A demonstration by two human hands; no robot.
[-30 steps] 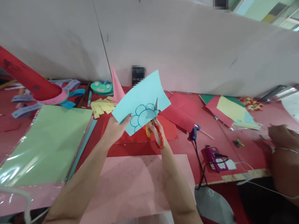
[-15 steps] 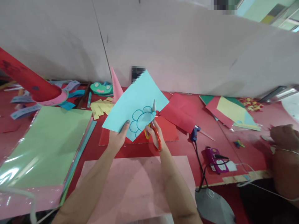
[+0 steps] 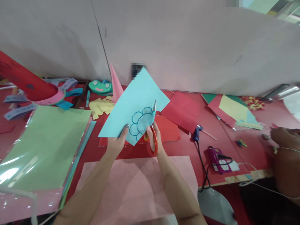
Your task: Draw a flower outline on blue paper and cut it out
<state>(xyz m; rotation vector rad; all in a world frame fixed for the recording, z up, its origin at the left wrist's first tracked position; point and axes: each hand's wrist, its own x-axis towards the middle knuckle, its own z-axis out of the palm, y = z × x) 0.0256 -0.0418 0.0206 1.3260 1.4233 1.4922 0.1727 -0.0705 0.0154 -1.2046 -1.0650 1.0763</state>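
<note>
A light blue sheet of paper is held up over the table, tilted, with a flower outline drawn in dark teal near its lower right edge. My left hand grips its lower edge, thumb on the front and the other fingers hidden behind. In my right hand are scissors with red-orange handles. Their blades point upward at the sheet's right edge, beside the flower's upper petal; one blade shows in front of the paper. Beneath the sheet lies red paper, and nearer me a pale pink sheet.
A glue gun and a purple power strip with cords lie to the right. Another person's arm rests at the far right. Green sheets in plastic, yellow strips and a pink paper cone are at left.
The blue sheet has turned slightly, its left corner dropping lower. My right hand and the scissors have shifted slightly left and the scissors stand more upright.
</note>
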